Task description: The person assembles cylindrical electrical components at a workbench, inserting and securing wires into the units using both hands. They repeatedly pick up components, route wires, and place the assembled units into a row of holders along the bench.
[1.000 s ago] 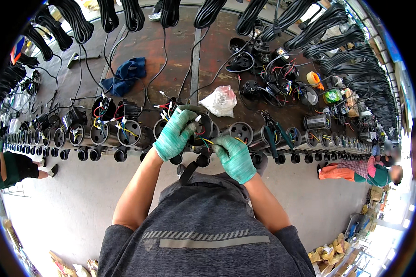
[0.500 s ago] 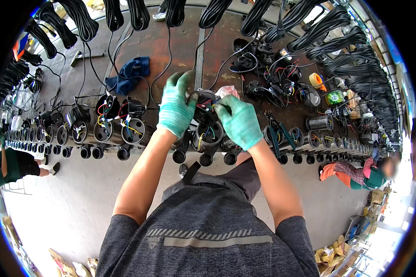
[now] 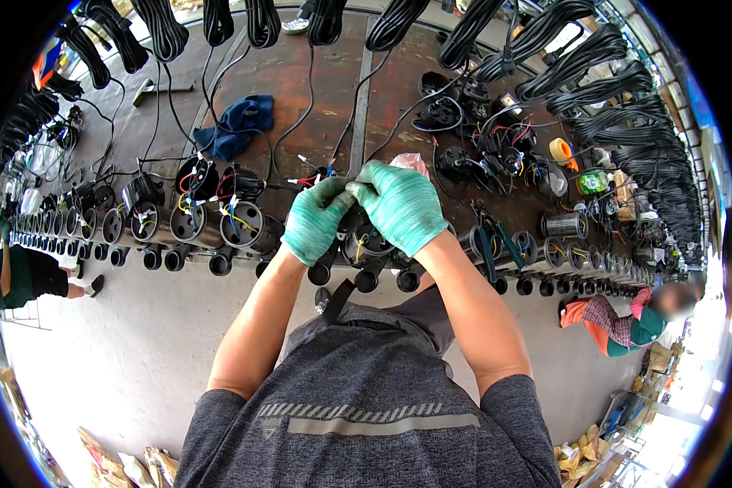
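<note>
My left hand and my right hand, both in green knit gloves, meet fingertip to fingertip at the bench's front edge. Their fingers are pinched closed around something small that the gloves hide. Directly beneath them lies a cylindrical metal housing with a yellow wire inside, partly covered by the right hand. Just beyond the left fingertips, red and blue wires with white connectors stick out. A thin black cable runs from a hanging coil down to this spot.
Similar housings line the front edge. A blue cloth lies back left; green-handled pliers rest at right near orange tape and wired parts. Coiled black cables hang overhead. Other people are at both sides.
My hands have come together from apart. The right hand moved left and turned over the housing; the left fingers curled in from spread. The wires now show beyond the left hand.
</note>
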The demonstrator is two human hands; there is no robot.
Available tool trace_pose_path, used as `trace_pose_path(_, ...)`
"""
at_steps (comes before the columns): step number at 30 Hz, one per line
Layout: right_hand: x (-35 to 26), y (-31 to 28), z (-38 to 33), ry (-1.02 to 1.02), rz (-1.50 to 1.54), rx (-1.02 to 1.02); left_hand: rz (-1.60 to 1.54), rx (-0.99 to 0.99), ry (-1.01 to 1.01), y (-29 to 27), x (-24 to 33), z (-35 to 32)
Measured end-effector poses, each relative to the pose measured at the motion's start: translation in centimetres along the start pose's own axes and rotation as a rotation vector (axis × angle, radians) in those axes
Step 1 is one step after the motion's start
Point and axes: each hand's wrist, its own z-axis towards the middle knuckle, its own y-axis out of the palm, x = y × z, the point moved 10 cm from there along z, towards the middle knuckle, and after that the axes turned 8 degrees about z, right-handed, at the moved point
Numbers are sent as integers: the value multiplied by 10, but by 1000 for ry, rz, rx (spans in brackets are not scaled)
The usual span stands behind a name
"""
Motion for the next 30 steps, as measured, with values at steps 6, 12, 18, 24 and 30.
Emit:
trace_pose_path(6, 26, -26, -36, 125, 387, 202, -297, -29, 107, -3, 7, -2)
trace_pose_path(12, 22, 64, -92, 173, -119, -161, 122, 32, 267, -3, 11, 2)
trace_pose_path(18, 47, 77, -109, 115, -144, -94, 472, 76, 410, 10, 28, -7)
trace_pose_path(24, 103, 51, -149, 444, 211, -82, 755, -7, 541, 37, 29, -6)
trace_pose_path(30, 111, 45, -143, 330, 290, -8, 832, -70, 540, 54, 7, -8)
